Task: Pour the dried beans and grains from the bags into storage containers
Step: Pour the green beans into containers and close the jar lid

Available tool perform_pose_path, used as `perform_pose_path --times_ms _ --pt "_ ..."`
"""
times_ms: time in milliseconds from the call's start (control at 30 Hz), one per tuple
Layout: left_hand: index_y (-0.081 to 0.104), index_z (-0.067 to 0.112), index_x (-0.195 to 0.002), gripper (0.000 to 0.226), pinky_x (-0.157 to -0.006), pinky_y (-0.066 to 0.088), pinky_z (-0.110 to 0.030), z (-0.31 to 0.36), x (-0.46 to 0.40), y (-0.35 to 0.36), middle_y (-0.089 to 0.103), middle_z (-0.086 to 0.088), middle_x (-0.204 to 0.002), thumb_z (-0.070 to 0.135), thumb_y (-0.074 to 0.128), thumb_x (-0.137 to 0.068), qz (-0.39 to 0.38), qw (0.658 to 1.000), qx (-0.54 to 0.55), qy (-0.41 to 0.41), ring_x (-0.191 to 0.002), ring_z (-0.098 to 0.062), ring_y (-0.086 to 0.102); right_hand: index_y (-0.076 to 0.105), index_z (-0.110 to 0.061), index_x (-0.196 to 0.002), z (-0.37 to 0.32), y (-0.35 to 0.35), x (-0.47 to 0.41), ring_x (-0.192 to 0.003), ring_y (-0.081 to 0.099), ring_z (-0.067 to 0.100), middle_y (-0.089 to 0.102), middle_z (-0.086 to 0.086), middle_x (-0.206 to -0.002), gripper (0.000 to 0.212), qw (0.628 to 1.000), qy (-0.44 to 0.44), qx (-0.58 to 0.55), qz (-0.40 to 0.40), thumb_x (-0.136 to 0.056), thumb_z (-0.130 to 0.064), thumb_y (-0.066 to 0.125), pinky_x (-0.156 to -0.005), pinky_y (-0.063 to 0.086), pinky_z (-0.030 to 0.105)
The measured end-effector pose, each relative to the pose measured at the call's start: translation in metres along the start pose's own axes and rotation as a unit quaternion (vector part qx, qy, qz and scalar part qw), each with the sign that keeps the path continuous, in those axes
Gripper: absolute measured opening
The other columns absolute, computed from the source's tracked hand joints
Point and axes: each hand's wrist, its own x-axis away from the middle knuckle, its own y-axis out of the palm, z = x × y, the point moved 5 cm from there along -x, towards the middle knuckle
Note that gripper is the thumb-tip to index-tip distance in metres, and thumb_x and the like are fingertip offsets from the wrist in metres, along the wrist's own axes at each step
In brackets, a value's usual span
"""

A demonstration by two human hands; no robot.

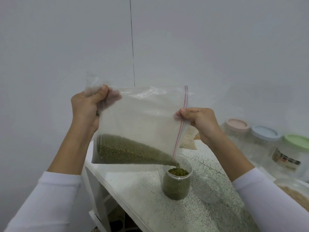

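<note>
A clear zip bag [142, 118] with a red seal strip hangs tilted above the counter, green mung beans [123, 150] pooled in its lower part. My left hand [87, 108] grips the bag's upper left corner. My right hand [199, 119] pinches the sealed edge on the right. Beans stream from the bag's lower right corner into a clear open jar [176, 181], which stands on the speckled counter [142, 190] and is nearly full of beans.
A clear lid [208, 189] lies right of the jar. Three lidded jars stand at the right: pink [236, 125], blue [264, 133], green [296, 142]. A bag of pale grains [189, 141] lies behind. A container of tan grains [294, 193] sits at the far right. The counter edge drops off at left.
</note>
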Motion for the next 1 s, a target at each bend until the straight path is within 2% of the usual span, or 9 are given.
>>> perform_pose_path --times_ms 167,300,400,500,700,767,900,1000 --pt "0.073 0.008 -0.056 0.033 -0.069 0.058 -0.03 -0.002 0.001 -0.004 0.07 -0.007 -0.062 0.002 0.062 -0.086 0.011 1.0 0.005 -0.008 -0.064 -0.019 0.07 0.07 -0.002 -0.079 0.0 0.001 0.001 -0.065 0.068 0.006 0.071 -0.001 -0.063 0.006 1.0 -0.011 -0.026 -0.009 -0.083 -0.005 0.066 -0.082 0.054 0.019" --pt "0.07 0.005 -0.062 0.025 -0.069 0.058 -0.031 -0.001 0.001 -0.004 0.069 -0.007 -0.061 0.001 0.063 -0.085 0.019 1.0 0.004 0.001 -0.064 -0.02 0.07 0.071 -0.002 -0.079 0.001 0.001 0.0 -0.065 0.068 0.006 0.071 -0.001 -0.063 0.007 1.0 -0.019 -0.015 -0.009 -0.083 -0.005 0.067 -0.083 0.054 0.021" --pt "0.072 0.008 -0.057 0.03 -0.07 0.058 -0.031 -0.001 -0.001 -0.006 0.069 -0.006 -0.061 0.002 0.063 -0.086 0.029 1.0 0.009 -0.003 -0.064 -0.019 0.07 0.072 -0.003 -0.077 -0.002 0.004 0.0 -0.066 0.068 0.006 0.071 -0.001 -0.064 0.007 1.0 -0.023 0.004 -0.018 -0.082 -0.007 0.068 -0.083 0.054 0.02" --pt "0.072 0.008 -0.056 0.03 -0.071 0.059 -0.032 0.001 0.0 -0.004 0.07 -0.006 -0.062 0.003 0.064 -0.085 0.016 1.0 -0.003 -0.002 -0.064 -0.02 0.07 0.072 -0.005 -0.073 -0.002 0.001 -0.001 -0.065 0.066 0.006 0.071 -0.001 -0.063 0.009 1.0 -0.025 0.011 0.002 -0.081 -0.008 0.07 -0.088 0.052 0.027" --pt "0.07 0.007 -0.059 0.027 -0.07 0.059 -0.032 0.002 -0.001 -0.008 0.069 -0.007 -0.062 0.001 0.063 -0.085 0.032 0.999 0.007 0.002 -0.063 -0.02 0.07 0.074 -0.006 -0.077 -0.005 0.002 0.002 -0.076 0.069 0.008 0.073 0.0 -0.07 0.007 0.999 -0.029 0.015 -0.021 -0.081 -0.011 0.07 -0.095 0.05 0.028" --pt "0.071 0.007 -0.057 0.029 -0.069 0.059 -0.032 0.001 -0.001 -0.006 0.069 -0.007 -0.062 0.001 0.063 -0.085 0.026 1.0 -0.001 0.0 -0.063 -0.02 0.07 0.074 -0.007 -0.075 -0.003 0.001 0.003 -0.076 0.069 0.009 0.073 0.001 -0.07 0.007 0.999 -0.023 0.013 -0.025 -0.081 -0.01 0.07 -0.094 0.05 0.03" --pt "0.072 0.008 -0.054 0.033 -0.069 0.059 -0.031 0.003 0.0 -0.001 0.07 -0.006 -0.061 0.002 0.063 -0.085 0.016 1.0 -0.008 0.006 -0.063 -0.02 0.07 0.072 -0.005 -0.076 -0.002 -0.001 0.003 -0.068 0.069 0.008 0.072 0.0 -0.065 0.007 0.999 -0.017 0.001 -0.027 -0.082 -0.008 0.068 -0.087 0.053 0.022" --pt "0.071 0.005 -0.063 0.022 -0.069 0.058 -0.03 0.004 0.001 0.002 0.07 -0.006 -0.062 0.004 0.063 -0.084 0.012 1.0 -0.02 0.008 -0.064 -0.021 0.071 0.071 -0.004 -0.077 -0.002 -0.004 0.002 -0.065 0.069 0.008 0.072 -0.001 -0.064 0.007 1.0 -0.021 -0.009 -0.008 -0.082 -0.006 0.068 -0.086 0.054 0.022"
